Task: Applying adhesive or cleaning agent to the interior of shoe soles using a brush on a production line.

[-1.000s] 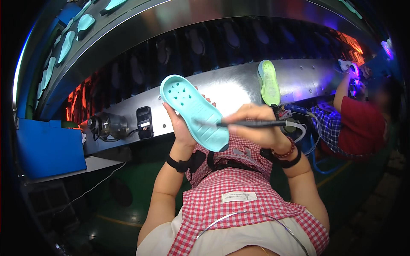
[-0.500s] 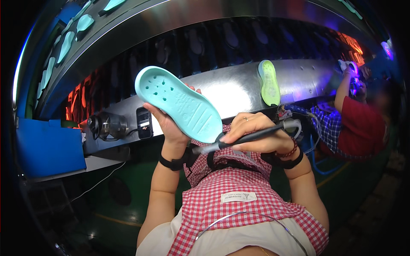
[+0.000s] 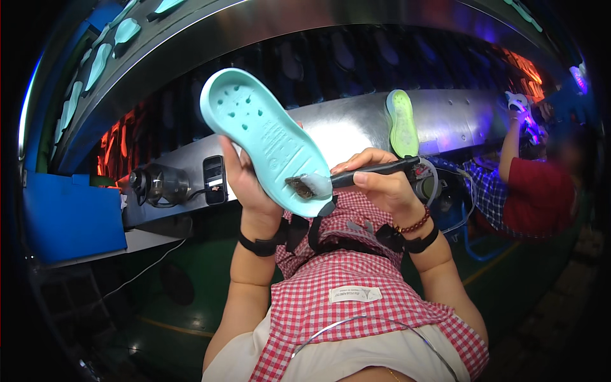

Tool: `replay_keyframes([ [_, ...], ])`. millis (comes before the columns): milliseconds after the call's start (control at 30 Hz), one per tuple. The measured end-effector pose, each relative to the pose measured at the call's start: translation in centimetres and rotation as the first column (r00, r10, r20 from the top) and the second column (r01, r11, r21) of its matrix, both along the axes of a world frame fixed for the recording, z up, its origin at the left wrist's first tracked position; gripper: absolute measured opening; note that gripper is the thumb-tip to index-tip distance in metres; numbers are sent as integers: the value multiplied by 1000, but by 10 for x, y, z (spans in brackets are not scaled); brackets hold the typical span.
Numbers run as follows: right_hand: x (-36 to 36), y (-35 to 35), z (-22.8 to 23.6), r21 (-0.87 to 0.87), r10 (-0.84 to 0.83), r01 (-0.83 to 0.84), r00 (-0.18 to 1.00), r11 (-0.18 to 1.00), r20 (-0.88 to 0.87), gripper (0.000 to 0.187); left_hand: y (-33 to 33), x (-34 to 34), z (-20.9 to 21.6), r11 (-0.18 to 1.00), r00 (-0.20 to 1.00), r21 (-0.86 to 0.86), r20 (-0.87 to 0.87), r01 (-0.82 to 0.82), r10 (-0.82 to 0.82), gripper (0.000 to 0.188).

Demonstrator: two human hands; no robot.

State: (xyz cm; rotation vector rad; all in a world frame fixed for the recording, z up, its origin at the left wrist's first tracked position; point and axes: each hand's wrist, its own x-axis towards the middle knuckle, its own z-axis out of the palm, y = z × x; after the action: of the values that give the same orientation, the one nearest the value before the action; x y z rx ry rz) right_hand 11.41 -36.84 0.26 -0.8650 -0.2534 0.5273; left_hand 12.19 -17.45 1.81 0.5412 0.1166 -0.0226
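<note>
A turquoise shoe sole (image 3: 273, 137), toe end away from me and inner face up, rests in my left hand (image 3: 249, 191). The fingers go round its underside and the thumb lies along its left edge. Small holes dot the toe part, and grooves cross the heel. A small black piece sits at the heel tip. My right hand (image 3: 385, 186) is closed round the black handle of a brush (image 3: 372, 173). The dark bristles lie against the inside of the heel. A pale tube (image 3: 435, 184) curves down near the handle's far end.
A yellow-green sole (image 3: 402, 127) lies on the metal ledge (image 3: 458, 118). At left are a phone (image 3: 215, 180), a glass pot (image 3: 167, 186) and a blue box (image 3: 73, 219). Several turquoise soles (image 3: 98, 67) line the upper left. A co-worker in red (image 3: 541, 191) handles a shoe part at right.
The brush has swung up and left from beside the heel tip, and its bristles now touch the heel's inside. The sole has tilted more upright, its toe rising.
</note>
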Motion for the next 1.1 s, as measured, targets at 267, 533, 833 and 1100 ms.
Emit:
replay_keyframes([
  [267, -16, 11, 19, -304, -57, 117, 978, 946, 199, 16, -14, -22, -17, 949, 995, -300, 48, 100, -90, 62],
  [533, -3, 13, 33, -390, 112, 129, 835, 912, 539, 19, -12, -17, -12, 927, 995, -360, 32, 102, -97, 61],
  [833, 17, -3, 37, -418, 215, 106, 729, 902, 650, 19, -9, -9, -7, 992, 994, -61, -16, 106, -107, 56],
  [1100, 4, -6, 43, -397, 310, -51, 719, 916, 622, 19, 4, 2, -14, 918, 950, -246, 74, 313, -304, 55],
])
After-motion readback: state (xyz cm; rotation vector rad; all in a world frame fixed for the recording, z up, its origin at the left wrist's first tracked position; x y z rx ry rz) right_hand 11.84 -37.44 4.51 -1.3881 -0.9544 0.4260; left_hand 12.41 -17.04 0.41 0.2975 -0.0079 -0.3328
